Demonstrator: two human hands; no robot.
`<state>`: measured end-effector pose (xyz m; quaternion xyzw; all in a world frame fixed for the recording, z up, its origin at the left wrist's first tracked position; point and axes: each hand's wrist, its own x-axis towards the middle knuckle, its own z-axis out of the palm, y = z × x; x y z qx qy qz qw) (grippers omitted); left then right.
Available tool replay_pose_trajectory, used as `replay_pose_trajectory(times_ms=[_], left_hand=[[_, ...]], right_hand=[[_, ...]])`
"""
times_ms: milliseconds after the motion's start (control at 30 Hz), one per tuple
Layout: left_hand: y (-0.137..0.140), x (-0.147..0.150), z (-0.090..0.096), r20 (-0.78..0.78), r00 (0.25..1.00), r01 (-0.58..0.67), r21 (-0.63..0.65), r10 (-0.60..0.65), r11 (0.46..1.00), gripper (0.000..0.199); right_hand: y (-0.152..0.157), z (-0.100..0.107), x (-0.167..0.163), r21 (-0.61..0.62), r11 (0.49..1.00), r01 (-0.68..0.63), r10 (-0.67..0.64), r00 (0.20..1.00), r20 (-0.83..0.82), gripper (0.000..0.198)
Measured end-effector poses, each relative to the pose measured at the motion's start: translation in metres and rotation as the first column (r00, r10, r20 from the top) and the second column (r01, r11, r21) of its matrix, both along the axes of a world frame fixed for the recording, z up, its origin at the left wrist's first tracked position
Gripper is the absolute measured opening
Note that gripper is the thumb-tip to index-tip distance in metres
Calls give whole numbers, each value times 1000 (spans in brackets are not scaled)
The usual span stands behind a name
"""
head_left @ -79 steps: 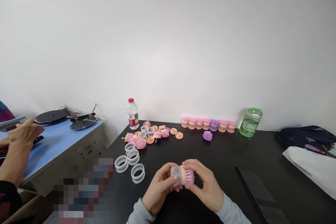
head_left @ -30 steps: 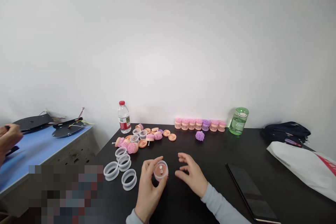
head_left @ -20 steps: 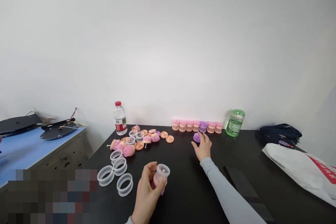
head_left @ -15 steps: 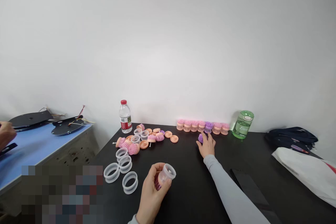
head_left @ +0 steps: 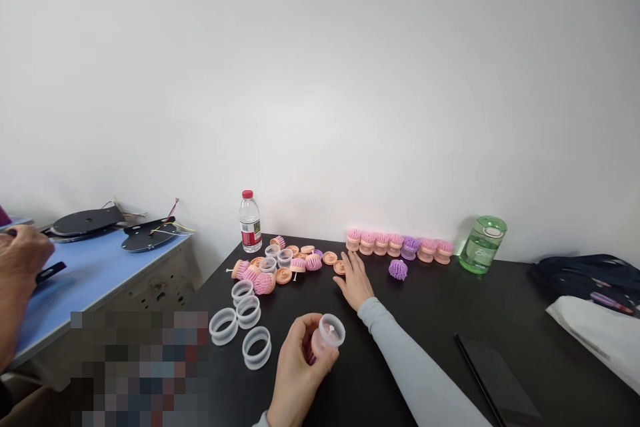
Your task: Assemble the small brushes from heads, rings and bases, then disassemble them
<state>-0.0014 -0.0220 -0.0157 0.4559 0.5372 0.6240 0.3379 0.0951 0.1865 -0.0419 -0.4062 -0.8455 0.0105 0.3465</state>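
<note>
Seemingly an assembly workshop: translucent plastic rings [head_left: 257, 363] and pink brush heads [head_left: 264, 283] lie loose on a black table [head_left: 415, 333], wired black panels [head_left: 150, 238] on a blue table [head_left: 103, 260].

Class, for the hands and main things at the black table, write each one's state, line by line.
Left hand, closed around the held brush
Held brush, tilted, clear ring uppermost
Right hand, open, at an orange disc
Row of brushes, upright, bristles up
Water bottle, upright, capped
Black device, flat, screen dark
</note>
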Motion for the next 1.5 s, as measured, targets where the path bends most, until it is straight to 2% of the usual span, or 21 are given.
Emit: replay_pose_trajectory(times_ms=[100, 233, 333, 433, 600, 700, 800, 900, 967, 1300, 1500], left_hand=[[1, -5, -2, -66, 997, -30, 16, 31, 999, 34], [-1, -6, 0, -111, 992, -58, 17, 59, 998, 33], [-3, -4, 4, -112, 993, -32, -17, 29, 999, 29], [-5, -2, 9, -161, 986, -48, 1, 47, 999, 25], [-8, -1, 16, -347, 930, -126, 14, 123, 992, 30], [-10, 2, 19, -417, 907, -63, -18, 50, 998, 35], [-11, 5, 21, -435, 901, 7, -7, -9, 1000, 35], [-11, 4, 20, -414, 909, 54, 32, -36, 998, 32], [-10, 3, 18, -388, 919, 89, 44, -65, 995, 33], [-10, 0, 17, -268, 951, 167, 23, -155, 986, 41], [-11, -1, 14, -78, 961, 264, -31, -266, 964, 46]], right_hand=[[7, 0, -15, -69, 998, 10, -12, 1000, -19, 45], [-3, 7, -7, -112, 991, -68, 61, 996, -63, 24], [-27, 13, 7, -117, 981, -157, 143, 982, -123, 38], [-59, 19, 23, -120, 953, -279, 260, 953, -156, 57], [-113, 28, 54, -154, 898, -412, 383, 905, -187, 61], [-134, 34, 66, -235, 831, -504, 433, 852, -294, 67], [-143, 40, 69, -311, 761, -570, 420, 797, -434, 62], [-142, 44, 71, -338, 737, -586, 381, 773, -508, 50], [-140, 47, 73, -318, 735, -599, 408, 765, -499, 45], [-138, 49, 84, -135, 750, -648, 562, 731, -386, 49], [-137, 53, 87, -103, 686, -720, 650, 670, -357, 48]])
